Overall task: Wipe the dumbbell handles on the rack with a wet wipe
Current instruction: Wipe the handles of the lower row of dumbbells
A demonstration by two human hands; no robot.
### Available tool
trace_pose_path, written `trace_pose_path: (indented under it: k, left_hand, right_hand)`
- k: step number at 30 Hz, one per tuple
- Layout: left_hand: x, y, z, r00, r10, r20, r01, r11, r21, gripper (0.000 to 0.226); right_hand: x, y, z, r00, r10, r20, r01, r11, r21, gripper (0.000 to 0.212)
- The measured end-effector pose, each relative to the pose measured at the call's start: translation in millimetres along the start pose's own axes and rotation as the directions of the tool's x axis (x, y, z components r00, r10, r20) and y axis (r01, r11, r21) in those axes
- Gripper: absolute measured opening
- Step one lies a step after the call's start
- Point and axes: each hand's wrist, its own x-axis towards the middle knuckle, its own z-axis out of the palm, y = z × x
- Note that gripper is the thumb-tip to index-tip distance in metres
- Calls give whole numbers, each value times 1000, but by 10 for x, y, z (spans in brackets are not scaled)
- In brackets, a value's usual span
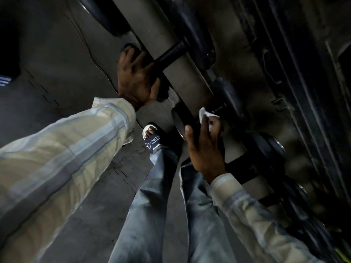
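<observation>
Black dumbbells lie in a row across a grey metal rack (191, 80) that runs diagonally through the view. My left hand (135, 80) grips the near head of one dumbbell, whose dark knurled handle (171, 53) crosses the rack rail. Lower down, my right hand (206, 147) holds a white wet wipe (206, 114) against the handle of the adjacent dumbbell, beside its near head (180, 120). That handle is mostly hidden by the wipe and my fingers.
More dumbbells (269, 149) rest further along the rack to the lower right, and another (102, 16) sits at the top. A dark frame (303, 92) stands behind the rack. My jeans legs and a sandalled foot (152, 137) stand on the grey floor (57, 63).
</observation>
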Motion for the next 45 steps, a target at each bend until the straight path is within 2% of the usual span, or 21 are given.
trace_pose_path:
  k: [2, 4, 6, 7, 8, 9, 10, 13, 15, 16, 17, 19, 21, 23, 25, 27, 32, 35, 40, 43, 45]
  left_hand:
    - [16, 8, 1, 1000, -11, 16, 10, 1000, 10, 27]
    - [16, 2, -1, 1000, -17, 23, 17, 1000, 7, 27]
    - [6, 3, 1, 999, -20, 30, 20, 1000, 6, 28]
    - [7, 5, 5, 999, -23, 37, 22, 1000, 4, 28]
    - [8, 1, 9, 999, -25, 41, 25, 1000, 2, 28]
    - [12, -3, 13, 999, -24, 41, 25, 1000, 0, 28]
    - [16, -9, 16, 999, -23, 37, 23, 1000, -3, 27]
    - [11, -10, 26, 1000, -18, 20, 18, 1000, -7, 24]
    - [4, -4, 18, 1000, -27, 7, 27, 1000, 6, 22]
    - [2, 1, 14, 1000, -29, 1, 29, 999, 14, 21]
    - [1, 8, 14, 1000, -28, -3, 28, 999, 20, 21]
    - [8, 13, 6, 1000, -24, -11, 24, 1000, 16, 21]
    - [17, 12, -12, 999, -28, -28, 28, 1000, -12, 21]
    - [15, 25, -21, 999, -32, -36, 31, 999, -33, 20]
    - [8, 22, -36, 999, -32, -32, 31, 999, -40, 20]
    - [13, 25, -46, 999, -38, -24, 37, 999, -34, 20]
    - [36, 69, -93, 998, -55, 14, 55, 998, -7, 20]
    - [44, 62, -123, 997, -67, 39, 66, 998, 10, 20]
    - [69, 78, -143, 987, -99, 126, 100, 995, -3, 25]
    - [51, 66, -154, 979, -113, 168, 117, 993, -20, 29]
    - [44, 72, -154, 978, -118, 175, 127, 991, -41, 30]
  right_hand:
    - [24, -156, 36, 983, 183, -25, -174, 964, 200, 87]
    - [20, -327, 37, 955, 291, -50, -257, 904, 342, 95]
    - [62, -404, 42, 920, 371, 129, -386, 789, 478, 98]
    - [149, -372, 47, 872, 440, 215, -477, 664, 576, 97]
    - [275, -323, 38, 823, 513, 245, -514, 487, 706, 91]
    - [412, -242, 14, 784, 568, 248, -471, 287, 834, 78]
    - [527, -141, 2, 763, 598, 247, -403, 141, 904, 63]
    - [676, 113, 0, 786, 505, 356, -336, -133, 932, 34]
    - [652, 151, -27, 854, 316, 414, -348, -246, 905, 13]
    - [617, 135, -36, 869, 250, 427, -378, -222, 899, 6]
    - [602, 139, 14, 852, 243, 464, -443, -140, 886, 4]
    - [547, 183, 99, 784, 388, 484, -563, 117, 818, 23]
    - [484, 265, 124, 794, 489, 362, -558, 349, 753, 26]
    - [419, 244, 42, 799, 522, 299, -561, 467, 684, 8]
    - [360, 250, -2, 833, 502, 235, -528, 593, 607, 20]
    - [335, 230, -51, 884, 432, 178, -457, 720, 522, 16]
    - [433, 224, -134, 894, 388, 225, -448, 780, 436, 20]
    - [560, 168, -183, 892, 360, 274, -444, 812, 379, 10]
    - [812, -103, -400, 837, 342, 427, -475, 841, 258, 11]
    - [950, -325, -473, 935, 199, 294, -299, 887, 353, 10]
    - [1026, -553, -557, 965, 121, 232, -205, 902, 381, 13]
